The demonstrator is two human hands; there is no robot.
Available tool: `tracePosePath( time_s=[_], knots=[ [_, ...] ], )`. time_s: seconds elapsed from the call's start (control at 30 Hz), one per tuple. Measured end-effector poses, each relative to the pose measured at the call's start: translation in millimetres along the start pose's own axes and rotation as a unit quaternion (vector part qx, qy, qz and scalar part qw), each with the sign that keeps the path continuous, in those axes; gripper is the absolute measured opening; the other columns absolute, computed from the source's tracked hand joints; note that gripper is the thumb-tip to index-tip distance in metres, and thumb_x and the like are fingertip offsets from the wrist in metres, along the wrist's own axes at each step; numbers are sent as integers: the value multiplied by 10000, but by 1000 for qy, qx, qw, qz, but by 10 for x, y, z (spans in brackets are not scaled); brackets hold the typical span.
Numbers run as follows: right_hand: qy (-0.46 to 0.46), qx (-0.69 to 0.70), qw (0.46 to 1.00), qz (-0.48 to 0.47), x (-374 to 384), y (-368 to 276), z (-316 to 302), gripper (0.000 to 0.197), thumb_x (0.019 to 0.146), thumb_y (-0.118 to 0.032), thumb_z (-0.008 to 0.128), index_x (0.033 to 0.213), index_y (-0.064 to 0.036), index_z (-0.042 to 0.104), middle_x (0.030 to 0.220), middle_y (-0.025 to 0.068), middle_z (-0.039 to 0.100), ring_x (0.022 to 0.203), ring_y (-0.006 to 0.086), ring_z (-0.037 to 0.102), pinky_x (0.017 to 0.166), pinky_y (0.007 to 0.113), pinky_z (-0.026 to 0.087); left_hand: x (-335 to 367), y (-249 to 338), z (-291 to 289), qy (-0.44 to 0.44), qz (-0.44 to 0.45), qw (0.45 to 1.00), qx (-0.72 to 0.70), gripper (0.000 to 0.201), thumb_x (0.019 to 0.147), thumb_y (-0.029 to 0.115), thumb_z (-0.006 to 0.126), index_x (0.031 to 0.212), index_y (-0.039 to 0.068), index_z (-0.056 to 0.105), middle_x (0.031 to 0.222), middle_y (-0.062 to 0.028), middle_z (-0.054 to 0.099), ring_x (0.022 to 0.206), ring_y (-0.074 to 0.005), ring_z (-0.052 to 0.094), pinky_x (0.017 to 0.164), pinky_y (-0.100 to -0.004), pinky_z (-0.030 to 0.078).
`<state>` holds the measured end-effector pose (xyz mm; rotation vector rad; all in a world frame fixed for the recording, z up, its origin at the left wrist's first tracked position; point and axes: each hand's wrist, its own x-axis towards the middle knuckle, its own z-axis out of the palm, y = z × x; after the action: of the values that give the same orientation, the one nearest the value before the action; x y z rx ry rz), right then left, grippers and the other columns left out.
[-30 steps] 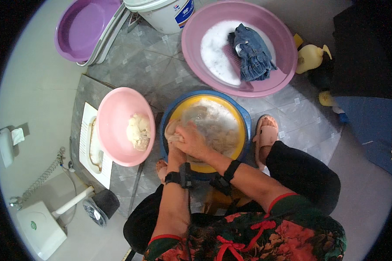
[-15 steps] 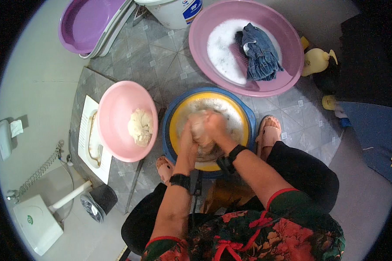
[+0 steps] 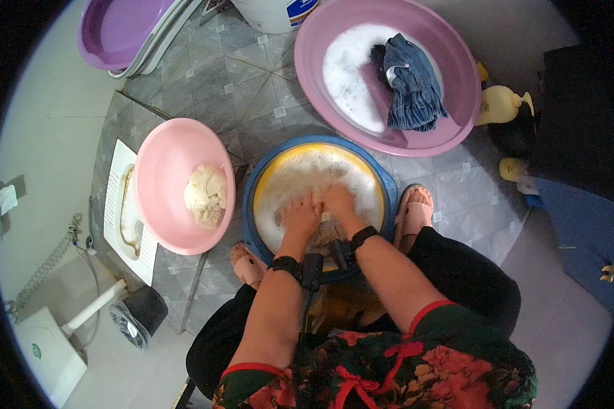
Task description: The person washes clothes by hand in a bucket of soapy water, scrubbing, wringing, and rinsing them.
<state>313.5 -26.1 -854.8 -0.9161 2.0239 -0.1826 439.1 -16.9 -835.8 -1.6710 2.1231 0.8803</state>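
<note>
A blue basin with a yellow rim [image 3: 252, 204] stands between my feet, full of cloudy, foamy water. Both my hands are down in it, pressing on a wet, greyish cloth [image 3: 326, 235] that is mostly under the suds. My left hand [image 3: 301, 214] lies with its fingers stretched out over the cloth. Beside it, my right hand [image 3: 338, 200] is pushed forward with its fingers extended, their tips partly lost in the foam. A pink basin [image 3: 167, 157] at the left holds a bunched cream cloth [image 3: 206, 196].
A larger mauve basin [image 3: 457, 68] with suds and dark blue denim [image 3: 416, 85] stands far right. Pump bottle [image 3: 503, 105] beside it. A squat toilet [image 3: 126, 218], a bin [image 3: 140, 313] and a purple basin [image 3: 119, 34] are at the left; a white bucket [image 3: 269, 15] is at the back.
My hands held the cloth bunched together above the water; now they are lower and apart, and the cloth has gone down into the suds. The view has shifted slightly.
</note>
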Motion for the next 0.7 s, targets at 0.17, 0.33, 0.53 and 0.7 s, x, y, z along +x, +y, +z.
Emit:
tracePosePath(
  time_s=[0.17,0.33,0.53,0.7],
  knots=[
    [-71,-42,994,-71,-248,-331,-164,299,835,-214,532,1050,-41,647,965,216,652,916,390,620,805,458,482,92,-416,193,-26,-3,999,-45,501,904,423,437,1269,96,538,1385,-169,428,1336,-349,290,1040,-486,303],
    [126,28,971,-200,-385,-403,-237,209,783,-215,596,949,-99,650,950,163,651,893,355,613,782,451,482,135,-646,-365,4,-74,909,-411,579,862,558,465,1221,119,579,1287,-156,521,1185,-336,466,927,-463,405],
    [-112,315,900,-281,-687,-495,-560,153,783,-171,656,870,-79,570,824,78,569,788,201,551,678,341,423,-431,76,-1130,-107,-211,589,-772,723,856,691,371,1309,138,479,1291,-100,515,1174,-315,487,910,-556,386],
    [-317,648,671,-173,-1039,-648,-685,200,803,-112,637,979,-59,557,981,45,594,945,177,555,814,313,449,-616,66,-1178,-35,-71,462,-883,681,882,648,404,1314,124,458,1297,-108,508,1152,-304,523,934,-502,448]
  ],
)
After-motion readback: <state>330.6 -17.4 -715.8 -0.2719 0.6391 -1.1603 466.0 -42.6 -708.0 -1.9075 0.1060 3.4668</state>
